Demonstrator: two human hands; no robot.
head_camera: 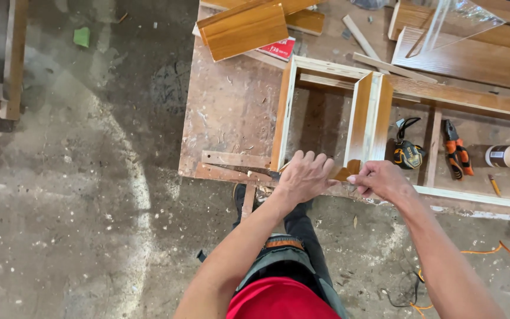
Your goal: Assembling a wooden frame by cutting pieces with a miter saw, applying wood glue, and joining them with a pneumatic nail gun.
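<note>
Left hand (304,176) clenched on frame edge (283,115), right hand (379,179) pinching brown strip (347,172) — scarred plywood bench (228,106), dusty concrete floor (78,195), tape measure (408,152) nearby.

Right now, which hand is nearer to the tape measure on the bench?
Right. The right hand is just beside the tape measure, below-left of it; the left hand is farther left, beyond the upright board.

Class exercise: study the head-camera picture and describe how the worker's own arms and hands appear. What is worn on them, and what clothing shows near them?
Both arms are bare from the bottom edge of the picture to the fingers: no sleeves reach the forearms. The left hand and the right hand wear no gloves, and no watch, ring or bracelet is visible. Below the arms show a red top and dark trousers with an orange-trimmed strap.
</note>
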